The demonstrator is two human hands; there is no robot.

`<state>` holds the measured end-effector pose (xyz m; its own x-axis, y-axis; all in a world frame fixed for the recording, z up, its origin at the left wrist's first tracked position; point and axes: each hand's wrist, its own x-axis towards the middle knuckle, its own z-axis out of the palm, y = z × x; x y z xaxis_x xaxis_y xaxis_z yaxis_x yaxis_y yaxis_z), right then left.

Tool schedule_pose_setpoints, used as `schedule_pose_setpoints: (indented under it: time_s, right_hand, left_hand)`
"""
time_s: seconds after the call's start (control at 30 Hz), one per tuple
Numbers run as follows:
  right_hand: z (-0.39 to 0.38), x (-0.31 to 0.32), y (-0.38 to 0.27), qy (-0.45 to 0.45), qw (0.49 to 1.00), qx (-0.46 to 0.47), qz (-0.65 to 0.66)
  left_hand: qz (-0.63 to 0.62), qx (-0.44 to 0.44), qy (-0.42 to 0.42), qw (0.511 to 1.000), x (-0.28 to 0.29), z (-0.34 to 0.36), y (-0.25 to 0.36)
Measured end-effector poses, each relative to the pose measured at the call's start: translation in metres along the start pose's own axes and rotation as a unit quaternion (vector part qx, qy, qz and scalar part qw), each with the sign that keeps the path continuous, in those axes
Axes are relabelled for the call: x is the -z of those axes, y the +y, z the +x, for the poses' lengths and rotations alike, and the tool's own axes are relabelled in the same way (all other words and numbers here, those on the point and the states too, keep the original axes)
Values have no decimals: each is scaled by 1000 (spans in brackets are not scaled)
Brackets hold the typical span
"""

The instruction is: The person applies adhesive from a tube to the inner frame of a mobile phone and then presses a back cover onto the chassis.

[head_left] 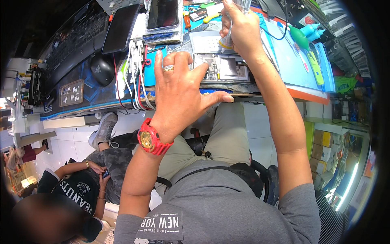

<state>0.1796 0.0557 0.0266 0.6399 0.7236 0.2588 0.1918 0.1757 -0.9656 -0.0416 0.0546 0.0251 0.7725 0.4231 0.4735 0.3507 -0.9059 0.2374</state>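
Observation:
My left hand (178,89), with a ring and a red watch on the wrist, is spread at the bench edge with fingers apart and bent. A finger reaches over the left end of an opened phone (230,67), whose internals show; whether it presses on it I cannot tell. My right hand (243,30) grips a clear cylindrical object (226,42) with a yellowish lower end, above and behind that phone. A pale grey perforated tray (203,41) lies behind the phone, and a blue mat (150,71) shows left of my left hand.
Two dark phones (120,28) (162,12), cables (134,77), a mouse (101,67) and keyboard (67,46) are on the left. Small tools (187,20), a green blower (298,38) and blue bottles (313,32) are at the back and right. Another person (75,187) sits at lower left.

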Motion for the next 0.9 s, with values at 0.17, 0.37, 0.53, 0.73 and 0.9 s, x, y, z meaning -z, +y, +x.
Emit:
schedule_pose_setpoints:
  time_s: [0.17, 0.37, 0.53, 0.73, 0.9]
  right_hand:
    - [2, 6, 5, 1, 998, -32, 51]
    - [1, 9, 5, -5, 998, -36, 56]
    - [2, 16, 9, -12, 996, -52, 75]
    - [7, 26, 18, -21, 984, -100, 146]
    - [3, 29, 11, 16, 989, -81, 119]
  left_hand:
    - [-7, -5, 4, 1000, -1, 0, 0]
    - [-3, -3, -3, 1000, -1, 0, 0]
    - [-1, -2, -9, 1000, -1, 0, 0]
    - [6, -3, -15, 1000, 1, 1, 1]
    - [10, -6, -15, 1000, 1, 1, 1]
